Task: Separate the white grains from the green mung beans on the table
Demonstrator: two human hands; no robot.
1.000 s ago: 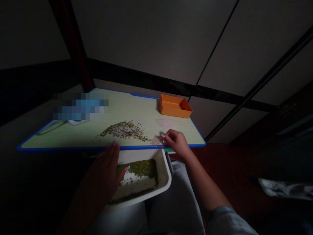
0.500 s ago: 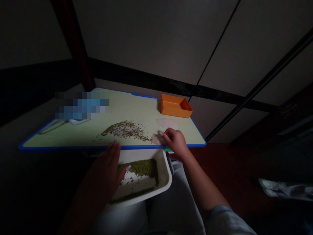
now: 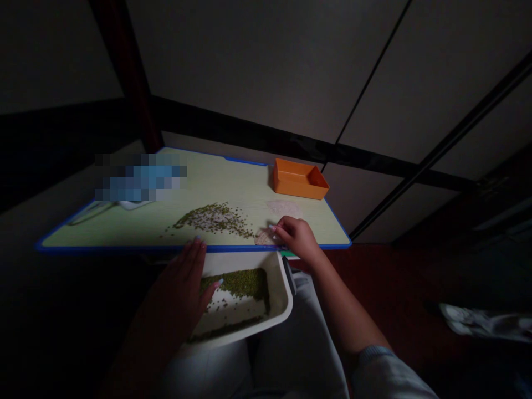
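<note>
1. Scanning the table (image 3: pixel 199 180) first: pale top, blue edging, work crowded toward the near edge.
2. White tub (image 3: pixel 276 277) sits below that edge; green grains (image 3: pixel 249 281) banked along its far side, strays across the bottom.
3. Orange box (image 3: pixel 300 189) stands at the table's far right.
4. My left hand (image 3: pixel 185 271): fingers straight, side by side, thumb apart, over the tub's left part, fingertips by the table edge. Can't tell if they touch it.
5. My right hand (image 3: pixel 298 235): fingers curled, thumb and forefinger tips close; can't tell if anything's pinched.
6. Mixed scatter (image 3: pixel 220 219), green and pale grains, lies left of it on the table; pale patch (image 3: pixel 285 208) just beyond it.
7. Striped patch (image 3: pixel 262 238) by the right fingertips, too dim to identify. Step in hand, I'd judge: fine fingertip work there. Next move calls for a light, precise pinch.
</note>
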